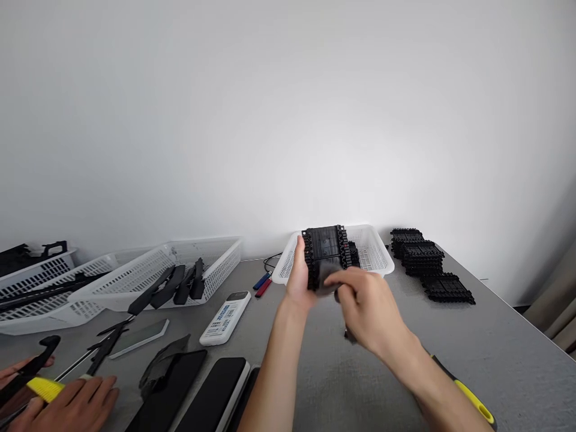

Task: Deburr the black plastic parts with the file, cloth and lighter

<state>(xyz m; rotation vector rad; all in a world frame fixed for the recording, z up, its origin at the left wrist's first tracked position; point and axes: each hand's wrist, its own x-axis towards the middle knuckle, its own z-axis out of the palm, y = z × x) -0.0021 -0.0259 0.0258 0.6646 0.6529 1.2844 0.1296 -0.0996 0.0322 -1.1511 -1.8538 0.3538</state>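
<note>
My left hand [300,279] is closed around the left edge of a black plastic part [324,245], a flat panel with knobbly, toothed sides. It is held up in front of a white basket [380,258]. My right hand [366,303] pinches a dark grey cloth-like piece [327,276] against the part's lower face; motion blurs this piece, so its exact kind is unclear. More black parts [353,255] show inside the basket behind. Under my right forearm lies a tool with a yellow and black handle [472,399], partly hidden.
Stacked black panels [423,258] stand at the right. White baskets [157,270] with black parts line the left. A white power bank [225,318], phones [211,390] and blue and red sticks [263,288] lie nearer. Another person's hands [72,402] hold a black part and something yellow.
</note>
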